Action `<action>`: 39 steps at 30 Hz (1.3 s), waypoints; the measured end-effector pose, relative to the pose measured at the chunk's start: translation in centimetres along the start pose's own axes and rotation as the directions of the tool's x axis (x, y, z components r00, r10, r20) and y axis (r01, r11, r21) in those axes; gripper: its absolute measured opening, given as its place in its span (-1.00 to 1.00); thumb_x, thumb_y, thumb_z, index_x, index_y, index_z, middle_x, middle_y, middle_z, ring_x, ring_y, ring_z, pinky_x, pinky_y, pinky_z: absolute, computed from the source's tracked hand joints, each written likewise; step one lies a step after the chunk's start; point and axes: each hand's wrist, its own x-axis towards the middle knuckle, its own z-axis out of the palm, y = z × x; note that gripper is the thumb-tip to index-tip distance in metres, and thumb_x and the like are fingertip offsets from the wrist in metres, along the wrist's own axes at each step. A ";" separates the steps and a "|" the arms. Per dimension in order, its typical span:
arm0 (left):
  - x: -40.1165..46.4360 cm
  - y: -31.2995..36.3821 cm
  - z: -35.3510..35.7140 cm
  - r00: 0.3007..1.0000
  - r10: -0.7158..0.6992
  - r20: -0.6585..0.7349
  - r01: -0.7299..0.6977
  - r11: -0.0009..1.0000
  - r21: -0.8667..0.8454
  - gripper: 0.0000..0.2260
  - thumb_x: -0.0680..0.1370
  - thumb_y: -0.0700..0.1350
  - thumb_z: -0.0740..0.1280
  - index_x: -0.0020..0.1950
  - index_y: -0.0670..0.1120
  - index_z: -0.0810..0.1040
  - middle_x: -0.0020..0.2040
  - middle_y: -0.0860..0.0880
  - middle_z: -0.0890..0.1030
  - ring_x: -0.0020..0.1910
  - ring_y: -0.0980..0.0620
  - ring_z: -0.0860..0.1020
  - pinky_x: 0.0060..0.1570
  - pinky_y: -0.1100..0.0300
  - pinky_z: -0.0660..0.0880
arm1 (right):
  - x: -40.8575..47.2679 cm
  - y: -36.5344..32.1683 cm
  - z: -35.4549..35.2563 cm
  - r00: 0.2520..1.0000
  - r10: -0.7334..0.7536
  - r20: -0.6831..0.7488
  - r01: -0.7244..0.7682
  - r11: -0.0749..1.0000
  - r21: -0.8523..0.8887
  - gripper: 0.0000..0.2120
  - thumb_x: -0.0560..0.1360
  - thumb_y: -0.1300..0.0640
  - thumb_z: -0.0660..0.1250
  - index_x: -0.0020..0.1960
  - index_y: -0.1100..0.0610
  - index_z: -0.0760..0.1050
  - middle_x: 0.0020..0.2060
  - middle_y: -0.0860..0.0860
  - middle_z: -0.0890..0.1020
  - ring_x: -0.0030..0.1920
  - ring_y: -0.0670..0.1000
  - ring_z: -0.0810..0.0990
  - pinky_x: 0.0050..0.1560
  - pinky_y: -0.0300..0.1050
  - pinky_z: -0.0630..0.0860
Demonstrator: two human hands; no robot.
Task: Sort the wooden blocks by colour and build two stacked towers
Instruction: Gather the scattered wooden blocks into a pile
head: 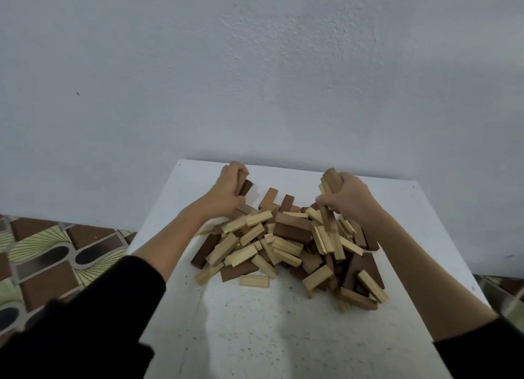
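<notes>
Wooden blocks (286, 245), pale and dark brown mixed together, lie in a loose heap on the far half of a white table (255, 330); none are sorted or stacked. Left hand (228, 193), at the far left edge of the heap, has its fingers curled round one dark brown block (245, 187), held roughly upright just above the table. Right hand (347, 198), over the far right part of the heap, grips a bundle of blocks (330, 191) that stand on end, their tops projecting above the fist and their lower ends reaching down among the loose pieces; how many blocks the bundle contains cannot be told. Both forearms are bare, with black sleeves (85, 316) pushed back toward the elbows. Table stands against a plain grey-white wall (255, 66). Patterned floor covering (45, 254) in brown, green and black shows to the left.
</notes>
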 end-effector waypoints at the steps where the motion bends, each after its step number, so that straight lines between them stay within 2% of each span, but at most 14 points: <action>1: -1.0 1.1 0.9 0.997 0.066 -0.033 -0.067 0.997 -0.038 -0.59 0.45 -0.43 0.26 0.16 -0.05 0.25 0.00 -0.05 0.30 -0.08 0.04 0.34 -0.13 0.29 0.36 | -1.1 0.3 0.1 1.000 -0.003 -0.012 0.004 1.000 0.021 -0.66 0.38 0.13 0.45 0.05 0.18 0.40 -0.12 0.07 0.52 -0.16 0.06 0.50 -0.27 -0.13 0.43; 4: -4.7 2.7 3.8 0.968 0.242 -0.065 -0.244 0.969 -0.033 -0.57 0.44 -0.39 0.27 0.17 0.00 0.27 0.07 0.02 0.29 0.02 0.22 0.34 0.00 0.48 0.28 | -4.8 1.0 0.9 0.996 -0.063 -0.057 0.065 0.998 0.022 -0.72 0.41 0.13 0.45 -0.02 0.13 0.38 -0.22 -0.04 0.45 -0.24 -0.05 0.41 -0.34 -0.25 0.29; 5: -5.9 2.9 4.7 0.957 0.284 -0.064 -0.284 0.959 -0.006 -0.57 0.43 -0.38 0.26 0.18 -0.01 0.28 0.09 0.02 0.29 0.05 0.20 0.33 0.03 0.48 0.27 | -6.1 1.2 1.2 0.994 -0.096 -0.060 0.098 0.995 0.025 -0.72 0.41 0.13 0.45 -0.02 0.09 0.37 -0.23 -0.07 0.45 -0.26 -0.10 0.41 -0.35 -0.28 0.27; 9: -9.9 3.1 7.6 0.903 0.413 -0.119 -0.410 0.911 0.053 -0.63 0.38 -0.36 0.24 0.15 -0.15 0.33 0.04 -0.03 0.31 -0.01 0.06 0.29 0.00 0.39 0.26 | -10.4 1.6 2.8 0.984 -0.179 0.002 0.179 0.983 0.030 -0.66 0.42 0.17 0.44 0.07 0.03 0.35 -0.18 -0.12 0.46 -0.20 -0.14 0.44 -0.28 -0.34 0.34; 12: -12.1 2.8 9.0 0.891 0.430 -0.145 -0.431 0.902 0.026 -0.69 0.39 -0.36 0.22 0.12 -0.18 0.37 0.05 -0.07 0.36 0.03 0.00 0.33 0.05 0.27 0.30 | -12.4 1.9 4.6 0.976 -0.204 0.079 0.207 0.978 -0.025 -0.66 0.43 0.19 0.42 0.07 0.01 0.32 -0.16 -0.14 0.46 -0.12 -0.08 0.50 -0.19 -0.36 0.40; 15: -13.6 2.1 10.6 0.909 0.403 -0.107 -0.404 0.915 0.017 -0.70 0.46 -0.36 0.25 0.15 -0.14 0.38 0.08 -0.05 0.37 0.07 0.04 0.32 0.07 0.32 0.28 | -13.6 3.0 6.9 0.962 -0.233 0.145 0.252 0.958 -0.136 -0.63 0.45 0.17 0.39 0.19 0.06 0.33 0.07 -0.07 0.45 0.13 -0.02 0.45 0.09 -0.26 0.41; 17: -14.2 1.1 11.7 0.923 0.375 -0.081 -0.370 0.926 0.077 -0.68 0.52 -0.27 0.24 0.26 -0.11 0.36 0.21 -0.04 0.36 0.18 0.06 0.30 0.20 0.30 0.26 | -14.2 3.9 8.2 0.942 -0.319 0.108 0.336 0.882 -0.329 -0.55 0.46 0.08 0.38 0.28 0.15 0.34 0.18 0.03 0.41 0.20 0.05 0.38 0.24 -0.09 0.38; 20: -14.4 -0.4 12.6 0.915 0.390 -0.103 -0.349 0.893 0.284 -0.58 0.55 -0.05 0.16 0.39 -0.14 0.27 0.36 -0.15 0.34 0.32 -0.05 0.28 0.32 0.02 0.31 | -14.4 5.2 9.1 0.890 -0.455 0.034 0.395 0.730 -0.558 -0.44 0.43 -0.20 0.24 0.23 0.19 0.37 0.14 0.13 0.48 0.10 0.13 0.43 0.09 0.09 0.51; 22: -14.4 -0.7 12.4 0.915 0.393 -0.092 -0.340 0.872 0.352 -0.53 0.59 0.04 0.12 0.43 -0.17 0.26 0.40 -0.19 0.32 0.39 -0.08 0.25 0.37 0.02 0.23 | -14.0 5.7 9.2 0.877 -0.480 0.027 0.389 0.677 -0.625 -0.33 0.45 -0.33 0.06 0.27 0.19 0.32 0.20 0.17 0.47 0.17 0.16 0.42 0.16 0.15 0.44; 24: -14.5 -0.8 12.2 0.916 0.390 -0.089 -0.325 0.855 0.404 -0.49 0.61 0.13 0.06 0.46 -0.16 0.23 0.45 -0.16 0.27 0.44 -0.07 0.20 0.41 0.09 0.09 | -13.7 5.7 9.0 0.876 -0.483 0.018 0.364 0.636 -0.680 -0.28 0.50 -0.37 -0.06 0.33 0.19 0.28 0.28 0.19 0.45 0.27 0.21 0.39 0.27 0.24 0.34; 29: -14.6 -0.9 12.1 0.944 0.313 -0.101 -0.218 0.825 0.522 -0.44 0.63 0.19 -0.11 0.54 -0.09 0.05 0.55 -0.08 0.06 0.53 -0.04 -0.04 0.46 0.05 -0.25 | -12.6 5.4 8.6 0.902 -0.432 -0.027 0.280 0.629 -0.725 -0.30 0.56 -0.32 -0.17 0.40 0.19 0.25 0.38 0.25 0.36 0.40 0.31 0.29 0.34 0.33 0.22; 32: -14.4 -1.2 12.2 0.957 0.274 -0.094 -0.174 0.803 0.570 -0.43 0.63 0.20 -0.16 0.56 -0.06 -0.03 0.57 -0.08 0.00 0.54 -0.04 -0.10 0.46 -0.04 -0.23 | -12.0 5.3 8.7 0.907 -0.415 -0.073 0.223 0.619 -0.753 -0.30 0.57 -0.29 -0.15 0.41 0.21 0.27 0.41 0.25 0.32 0.41 0.32 0.27 0.35 0.33 0.17; 36: -14.2 -1.4 12.3 0.963 0.248 -0.101 -0.152 0.818 0.556 -0.42 0.61 0.24 -0.17 0.56 -0.01 -0.08 0.58 -0.06 -0.04 0.54 -0.02 -0.15 0.45 -0.14 -0.17 | -11.3 4.8 9.3 0.893 -0.449 -0.030 0.282 0.610 -0.741 -0.33 0.57 -0.26 -0.10 0.39 0.21 0.33 0.41 0.23 0.33 0.41 0.31 0.27 0.31 0.36 0.27; 39: -14.1 -0.9 11.4 0.949 0.282 -0.137 -0.184 0.854 0.486 -0.38 0.59 0.29 -0.18 0.56 -0.02 0.00 0.57 -0.04 0.00 0.55 -0.01 -0.15 0.47 -0.16 -0.15 | -10.7 4.6 8.8 0.858 -0.507 -0.082 0.336 0.674 -0.658 -0.32 0.56 -0.28 -0.16 0.41 0.18 0.29 0.44 0.19 0.28 0.44 0.29 0.20 0.37 0.36 0.14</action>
